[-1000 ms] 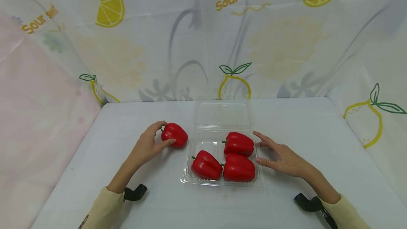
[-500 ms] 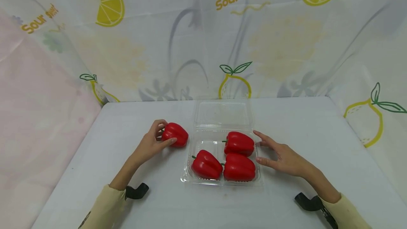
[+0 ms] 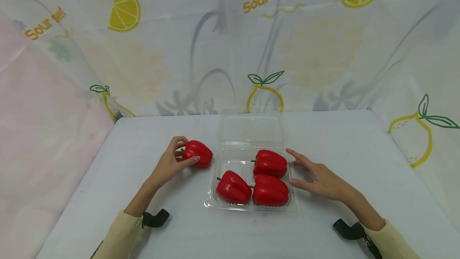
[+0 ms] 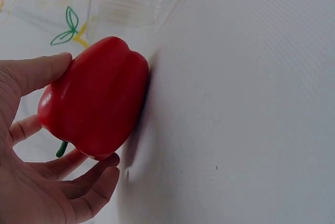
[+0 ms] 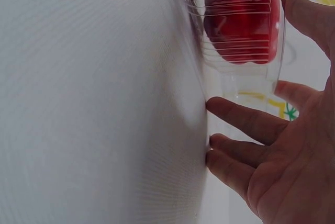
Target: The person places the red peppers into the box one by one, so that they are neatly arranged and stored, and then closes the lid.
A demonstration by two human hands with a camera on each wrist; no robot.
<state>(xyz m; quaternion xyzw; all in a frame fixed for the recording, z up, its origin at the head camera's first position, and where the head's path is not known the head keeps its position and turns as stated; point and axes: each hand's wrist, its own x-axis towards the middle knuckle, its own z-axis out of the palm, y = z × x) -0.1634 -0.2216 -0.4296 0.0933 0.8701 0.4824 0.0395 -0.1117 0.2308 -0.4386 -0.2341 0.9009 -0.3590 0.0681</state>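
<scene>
My left hand holds a red bell pepper left of a clear plastic clamshell box. In the left wrist view the thumb lies on one side of this pepper and fingers curl at the other, near its green stem. Inside the box lie three more red bell peppers: front left, front right and back right. Its back-left compartment is bare. My right hand is at the box's right side, fingers spread and relaxed; the thumb touches the rim in the right wrist view.
The box's clear lid is folded back, lying toward the rear of the white table. A cloth backdrop with lemon prints rises behind. Black curved pieces are worn at both wrists.
My left forearm has shifted very slightly to the right, its fingers settling around the pepper. The pepper, the box and my right hand have stayed in place.
</scene>
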